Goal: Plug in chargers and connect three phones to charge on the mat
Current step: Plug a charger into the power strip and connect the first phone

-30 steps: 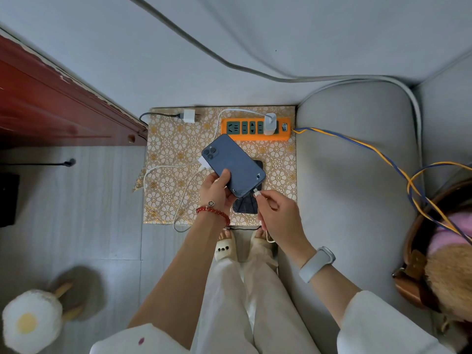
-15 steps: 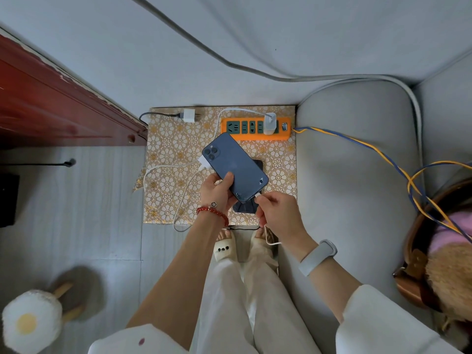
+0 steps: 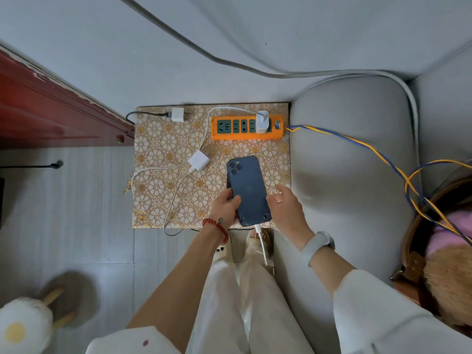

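My left hand (image 3: 224, 209) grips a dark blue phone (image 3: 249, 190), back side up, over the near right part of the gold floral mat (image 3: 158, 200). A white cable (image 3: 261, 241) is plugged into its bottom end and hangs toward my legs. My right hand (image 3: 284, 209) rests beside the phone's right edge with fingers loose, holding nothing. An orange power strip (image 3: 247, 127) at the mat's far right carries one white charger (image 3: 262, 121). A second white charger (image 3: 198, 160) lies loose mid-mat. A third (image 3: 177, 114) lies at the far left edge with a black cable.
A grey sofa cushion (image 3: 352, 175) borders the mat on the right. Blue and yellow wire (image 3: 357, 144) runs from the strip across it. A red wooden door (image 3: 38, 106) stands at left. A fluffy egg slipper (image 3: 23, 325) lies on the floor at near left.
The cable connector went into the phone's bottom port and my right hand let go of it. The phone swung from tilted to nearly straight and moved lower over the mat.
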`<state>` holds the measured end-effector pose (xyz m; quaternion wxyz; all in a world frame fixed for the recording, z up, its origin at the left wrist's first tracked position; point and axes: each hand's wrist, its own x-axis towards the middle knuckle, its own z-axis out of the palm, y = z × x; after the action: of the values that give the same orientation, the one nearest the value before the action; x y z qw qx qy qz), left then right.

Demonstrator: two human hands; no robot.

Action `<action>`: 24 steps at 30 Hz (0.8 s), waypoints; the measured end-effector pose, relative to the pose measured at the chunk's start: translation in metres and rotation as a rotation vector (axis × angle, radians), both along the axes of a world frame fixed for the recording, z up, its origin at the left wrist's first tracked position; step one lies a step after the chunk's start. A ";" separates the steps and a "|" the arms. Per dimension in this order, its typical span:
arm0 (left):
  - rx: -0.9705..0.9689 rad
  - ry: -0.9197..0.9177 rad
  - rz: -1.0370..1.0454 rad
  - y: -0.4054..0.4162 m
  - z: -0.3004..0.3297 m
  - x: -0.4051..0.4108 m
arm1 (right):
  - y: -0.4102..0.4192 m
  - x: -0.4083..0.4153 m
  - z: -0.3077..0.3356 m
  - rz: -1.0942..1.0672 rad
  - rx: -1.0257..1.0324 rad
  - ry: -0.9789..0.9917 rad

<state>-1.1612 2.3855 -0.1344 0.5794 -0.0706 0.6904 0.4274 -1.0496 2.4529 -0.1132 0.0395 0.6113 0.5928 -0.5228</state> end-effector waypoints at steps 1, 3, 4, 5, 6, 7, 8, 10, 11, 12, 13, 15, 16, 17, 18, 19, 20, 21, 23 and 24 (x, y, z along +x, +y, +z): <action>0.004 -0.019 -0.026 0.001 -0.003 0.004 | 0.004 0.000 -0.005 0.025 -0.001 -0.013; 0.004 0.000 -0.104 0.005 -0.008 0.009 | 0.010 -0.001 -0.014 0.058 -0.016 -0.051; -0.004 0.055 -0.175 0.007 -0.011 0.010 | 0.012 -0.001 -0.018 0.067 -0.024 -0.071; -0.018 0.145 -0.283 0.009 -0.014 0.009 | 0.014 0.000 -0.023 0.071 -0.028 -0.086; -0.038 0.254 -0.415 0.010 -0.017 0.008 | 0.015 0.002 -0.027 0.071 -0.025 -0.104; -0.074 0.368 -0.541 0.011 -0.019 0.007 | 0.016 0.003 -0.029 0.073 -0.014 -0.121; -0.126 0.471 -0.633 0.011 -0.022 0.006 | 0.017 0.005 -0.031 0.074 0.000 -0.145; -0.229 0.591 -0.707 0.010 -0.027 0.004 | 0.018 0.006 -0.033 0.076 0.038 -0.207; -0.254 0.626 -0.724 0.008 -0.029 0.003 | 0.018 0.007 -0.034 0.084 0.060 -0.242; -0.265 0.650 -0.748 0.005 -0.030 0.002 | 0.018 0.006 -0.035 0.101 0.079 -0.274; -0.273 0.658 -0.778 0.003 -0.033 0.001 | 0.019 0.005 -0.036 0.121 0.090 -0.298; -0.284 0.632 -0.824 -0.001 -0.035 -0.001 | 0.021 0.002 -0.038 0.154 0.104 -0.336; -0.287 0.606 -0.837 -0.002 -0.036 -0.002 | 0.022 0.001 -0.039 0.163 0.107 -0.353; -0.286 0.580 -0.842 -0.002 -0.037 -0.002 | 0.024 0.000 -0.039 0.172 0.111 -0.369; -0.282 0.555 -0.839 -0.003 -0.037 -0.002 | 0.025 -0.001 -0.039 0.187 0.113 -0.389; -0.275 0.534 -0.829 -0.003 -0.037 -0.002 | 0.025 -0.002 -0.038 0.205 0.118 -0.412; -0.266 0.517 -0.818 -0.003 -0.038 -0.002 | 0.025 -0.003 -0.037 0.221 0.127 -0.434; -0.260 0.506 -0.809 -0.003 -0.038 -0.003 | 0.023 -0.003 -0.037 0.233 0.134 -0.451; -0.261 0.493 -0.801 -0.002 -0.038 -0.004 | 0.018 -0.006 -0.037 0.256 0.127 -0.476; -0.263 0.486 -0.800 -0.002 -0.039 -0.005 | 0.015 -0.007 -0.038 0.272 0.124 -0.484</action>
<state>-1.1665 2.3833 -0.1729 0.5063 0.2299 0.8269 0.0844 -1.0565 2.4682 -0.1510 0.2123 0.6342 0.6737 -0.3145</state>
